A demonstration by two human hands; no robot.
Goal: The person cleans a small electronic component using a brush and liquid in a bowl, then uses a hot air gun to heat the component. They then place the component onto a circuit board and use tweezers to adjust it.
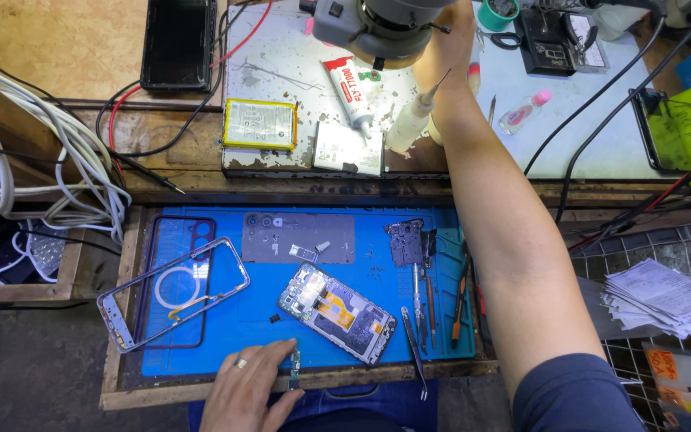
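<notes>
My left hand, with a ring on one finger, rests at the near edge of the blue work mat. A small green circuit board sits pinched between its index finger and thumb. An opened phone with bare internals lies just beyond it. My right hand reaches far back beside the microscope head, which partly hides it. A white squeeze bottle with a needle tip stands right under that wrist; whether the hand grips anything is hidden.
On the mat lie a phone frame over a dark back cover, a grey plate, a dark board, tweezers and screwdrivers. The upper shelf holds a yellow-edged battery and glue tube. White cables hang left; papers right.
</notes>
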